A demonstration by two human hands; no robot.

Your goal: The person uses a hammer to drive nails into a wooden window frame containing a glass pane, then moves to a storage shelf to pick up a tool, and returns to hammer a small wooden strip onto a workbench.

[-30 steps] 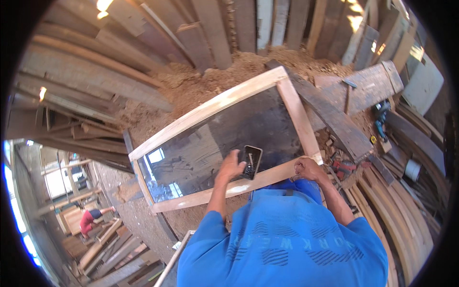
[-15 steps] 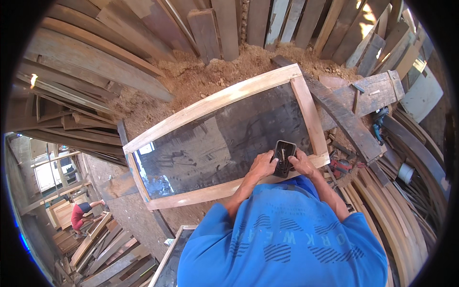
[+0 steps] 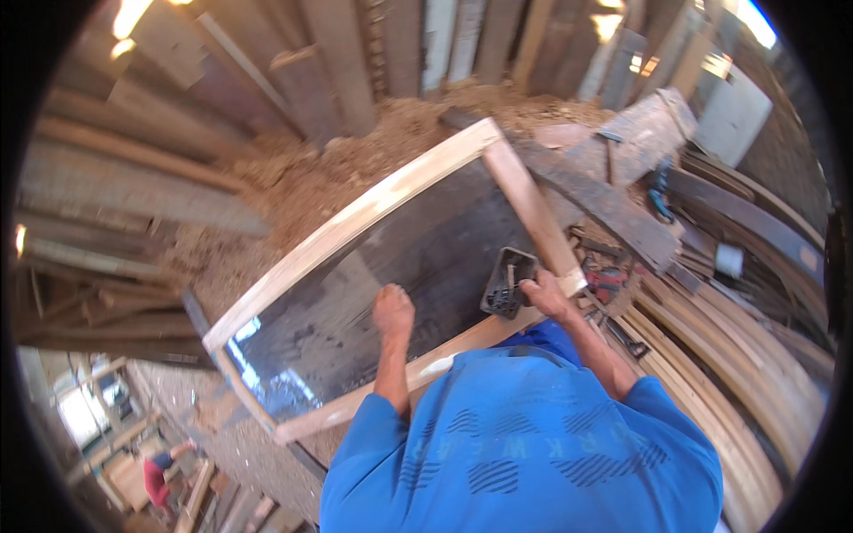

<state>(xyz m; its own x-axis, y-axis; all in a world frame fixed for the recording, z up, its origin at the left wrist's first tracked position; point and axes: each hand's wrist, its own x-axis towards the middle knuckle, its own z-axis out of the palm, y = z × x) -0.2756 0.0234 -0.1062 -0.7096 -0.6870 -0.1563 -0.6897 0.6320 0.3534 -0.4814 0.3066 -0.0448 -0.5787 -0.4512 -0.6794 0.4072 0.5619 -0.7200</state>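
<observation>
A pale wooden frame (image 3: 342, 251) lies in front of me, set with a dark, glossy glass-like panel (image 3: 444, 226). My right hand (image 3: 548, 295) grips a small dark open tray (image 3: 500, 302) by its right edge, above the near right corner of the frame. Small dark pieces and a lighter stick-like bit lie in the tray, too small to name surely. My left hand (image 3: 393, 311) is closed over the middle of the panel, apart from the tray; whatever its fingers may hold is hidden.
Old boards (image 3: 333, 67) lean along the far side behind sawdust (image 3: 311, 173). A hammer (image 3: 610, 151) lies on a plank at the right, near a teal power tool (image 3: 658, 188) and a red tool (image 3: 607, 282). Long timbers (image 3: 711, 355) lie right; another person (image 3: 157, 471) bends at lower left.
My left hand has let go of the tray and moved left, closed, over the panel. The right hand keeps the tray, now tilted. The whole view has turned and shifted.
</observation>
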